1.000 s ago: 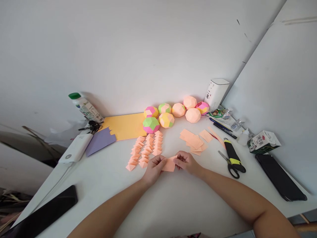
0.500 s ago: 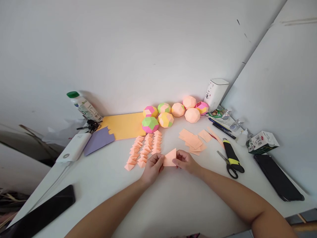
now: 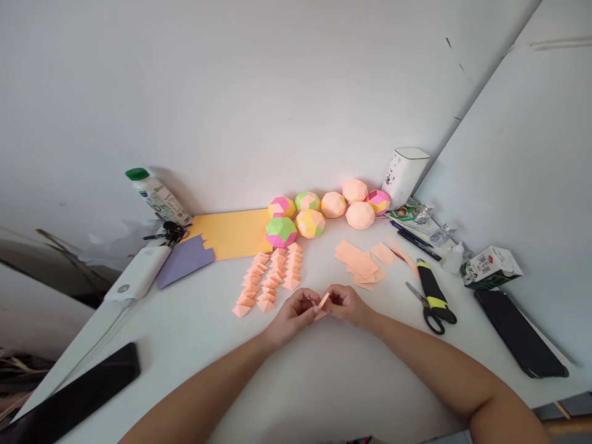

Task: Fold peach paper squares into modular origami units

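My left hand (image 3: 291, 316) and my right hand (image 3: 348, 304) meet over the white table (image 3: 324, 382), both pinching one small peach paper piece (image 3: 322, 304) held edge-on between the fingertips. Just beyond my left hand lie rows of several folded peach paper units (image 3: 271, 279). Behind my right hand rests a loose pile of flat peach paper squares (image 3: 361, 262).
Several paper balls (image 3: 324, 213) stand by the wall, with a yellow sheet (image 3: 231, 234) and purple sheet (image 3: 185, 259) to the left. Scissors (image 3: 428, 305) and a utility knife (image 3: 432, 283) lie at the right, beside a black phone (image 3: 520, 333) and a carton (image 3: 490, 266). A white power bank (image 3: 136, 274), keys, bottle (image 3: 157, 196) and dark phone (image 3: 78, 394) sit left.
The peach paper lay flat between my hands, then stood up as a triangle, and is now folded narrower and turned edge-on. My fingertips have drawn closer together.
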Demonstrator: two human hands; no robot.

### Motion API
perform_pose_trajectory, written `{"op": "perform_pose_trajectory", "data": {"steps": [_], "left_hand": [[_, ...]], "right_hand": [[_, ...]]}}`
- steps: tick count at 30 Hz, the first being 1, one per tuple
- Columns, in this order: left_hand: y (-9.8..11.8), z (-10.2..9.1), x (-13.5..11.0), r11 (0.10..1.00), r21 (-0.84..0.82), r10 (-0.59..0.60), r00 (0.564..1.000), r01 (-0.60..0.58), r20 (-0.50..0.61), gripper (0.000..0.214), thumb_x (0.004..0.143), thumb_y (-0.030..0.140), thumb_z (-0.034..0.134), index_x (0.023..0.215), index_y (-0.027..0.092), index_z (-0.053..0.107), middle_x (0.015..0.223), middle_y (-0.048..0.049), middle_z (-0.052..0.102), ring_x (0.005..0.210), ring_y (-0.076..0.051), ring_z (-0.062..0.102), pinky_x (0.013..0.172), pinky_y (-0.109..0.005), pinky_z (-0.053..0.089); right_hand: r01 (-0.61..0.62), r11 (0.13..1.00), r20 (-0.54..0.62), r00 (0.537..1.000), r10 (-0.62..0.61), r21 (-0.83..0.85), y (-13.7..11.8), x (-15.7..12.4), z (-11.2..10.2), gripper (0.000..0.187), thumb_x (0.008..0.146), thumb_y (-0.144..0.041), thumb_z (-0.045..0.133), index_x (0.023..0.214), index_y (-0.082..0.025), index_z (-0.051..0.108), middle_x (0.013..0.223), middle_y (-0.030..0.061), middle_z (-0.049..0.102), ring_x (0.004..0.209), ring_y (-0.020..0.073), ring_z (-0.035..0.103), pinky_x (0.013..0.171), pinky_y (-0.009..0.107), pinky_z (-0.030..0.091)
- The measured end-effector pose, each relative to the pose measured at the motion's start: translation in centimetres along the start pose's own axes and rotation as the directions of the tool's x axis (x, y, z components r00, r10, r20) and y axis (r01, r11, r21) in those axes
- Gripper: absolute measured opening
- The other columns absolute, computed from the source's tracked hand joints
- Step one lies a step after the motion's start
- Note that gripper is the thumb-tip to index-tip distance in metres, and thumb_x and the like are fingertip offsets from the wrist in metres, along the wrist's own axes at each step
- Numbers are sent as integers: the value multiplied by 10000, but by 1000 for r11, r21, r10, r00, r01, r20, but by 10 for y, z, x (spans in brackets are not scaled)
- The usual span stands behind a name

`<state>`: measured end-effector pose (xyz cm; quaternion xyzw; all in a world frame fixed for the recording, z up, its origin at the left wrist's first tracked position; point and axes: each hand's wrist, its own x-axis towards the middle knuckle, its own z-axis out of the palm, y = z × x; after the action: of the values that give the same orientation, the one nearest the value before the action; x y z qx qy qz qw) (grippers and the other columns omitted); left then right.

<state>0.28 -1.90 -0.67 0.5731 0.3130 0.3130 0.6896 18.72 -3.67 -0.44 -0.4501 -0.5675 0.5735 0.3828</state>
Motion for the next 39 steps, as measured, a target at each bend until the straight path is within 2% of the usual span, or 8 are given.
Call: {"op": "perform_pose_trajectory", "data": {"steps": [5,10,16,20,26,29,33,39], "left_hand": [[-4,1,-1,996,83,-25,999,27,-22,403,762,422,639,1068,187,523,679,31,505,532,-75,418,500,-208,326],[-1,3,0,998,25,-59,996,61,-62,308,767,447,623,812,182,475,608,28,569,522,-95,505,498,-208,343],[-3,-1,3,999,-37,-27,990,22,-137,303,810,460,560,746,194,430,605,-12,655,514,-132,558,514,-246,408],[-3,-3,3,999,-39,-8,993,3,-114,301,809,459,552,734,170,512,615,-24,642,531,-136,544,532,-260,414],[6,0,-1,983,182,18,1000,-20,12,298,822,421,543,804,150,667,717,-52,638,676,-171,568,610,-281,446],[6,2,-2,989,147,9,999,-2,-50,261,799,403,588,889,162,629,808,-48,634,703,-166,584,616,-275,464],[-2,3,0,1000,21,2,984,2,-176,410,769,368,645,1102,206,470,779,4,593,628,-129,594,540,-234,465],[-10,5,1,996,-63,46,982,-58,-182,377,789,384,619,1030,223,378,840,10,588,470,-105,593,459,-253,482]], "right_hand": [[-10,1000,-23,1000,10,17,5,1,-1,257,710,-369,691,726,-169,531,616,-48,447,543,84,391,506,215,321],[-19,999,-29,999,18,-29,1,-1,-1,253,756,-399,631,714,-174,523,624,-34,466,551,95,408,509,224,347],[6,998,-2,1000,-6,60,-3,0,-1,268,753,-413,630,715,-178,507,635,-27,497,545,96,429,508,229,348],[5,996,-31,1000,-2,92,-3,1,-1,255,777,-399,610,710,-177,505,635,-18,540,561,105,470,521,231,364],[9,987,-85,996,5,158,-3,3,-2,255,788,-412,595,731,-184,496,598,-38,498,524,102,469,501,235,388],[7,987,-63,998,3,157,1,3,-2,256,787,-410,597,733,-181,495,600,-38,500,513,96,464,494,232,392],[-11,994,-34,999,15,107,5,2,-2,259,785,-404,606,727,-174,500,586,-44,480,510,90,461,499,224,394],[5,997,21,1000,-7,75,2,0,-2,241,804,-395,590,824,-159,545,673,-12,537,565,99,481,523,226,380]]}}
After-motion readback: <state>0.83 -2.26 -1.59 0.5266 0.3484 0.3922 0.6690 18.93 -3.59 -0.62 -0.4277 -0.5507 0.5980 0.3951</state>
